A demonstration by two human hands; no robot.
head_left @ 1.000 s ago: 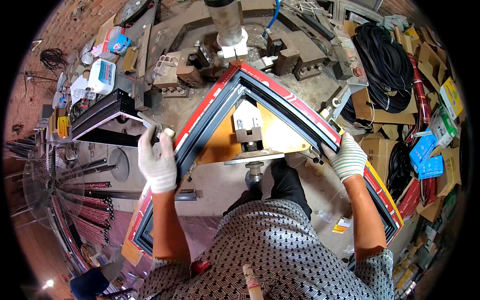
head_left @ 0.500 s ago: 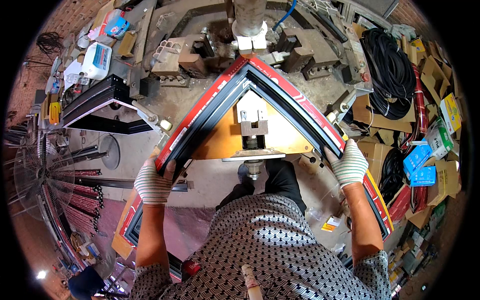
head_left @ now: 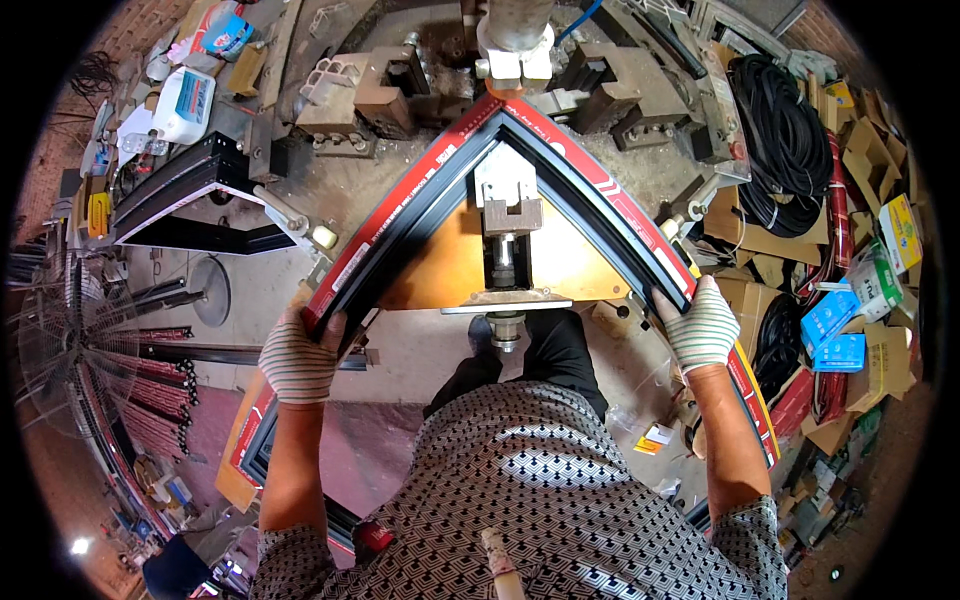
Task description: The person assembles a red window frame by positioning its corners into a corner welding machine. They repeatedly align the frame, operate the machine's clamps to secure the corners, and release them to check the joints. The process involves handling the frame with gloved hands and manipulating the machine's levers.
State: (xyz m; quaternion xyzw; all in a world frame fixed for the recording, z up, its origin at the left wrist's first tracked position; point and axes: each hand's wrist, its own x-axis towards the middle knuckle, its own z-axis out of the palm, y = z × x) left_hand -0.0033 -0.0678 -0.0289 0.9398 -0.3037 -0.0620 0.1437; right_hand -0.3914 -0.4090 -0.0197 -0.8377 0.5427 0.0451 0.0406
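A large angled frame with black profiles and red film (head_left: 610, 195) lies across the machine, its corner pointing away from me. My left hand (head_left: 303, 358), in a striped knit glove, grips the left side of the frame, thumb on the inner edge. On the right side, my right hand (head_left: 702, 325), gloved alike, holds the other profile with its thumb inside. Within the corner sits a metal push block (head_left: 513, 213) on a rod, above an orange-brown plate (head_left: 580, 270). A vertical metal cylinder (head_left: 515, 30) stands over the outer corner.
Heavy clamp blocks (head_left: 365, 105) flank the corner. On the left are another black frame (head_left: 190, 200), a white jug (head_left: 184, 106) and a fan (head_left: 80, 335). Coiled black strip (head_left: 780, 140) and cardboard boxes (head_left: 875, 365) crowd the right side.
The push block has advanced away from me into the frame's corner, with more of its rod showing. Both hands keep their grip on the frame. The view has shifted slightly.
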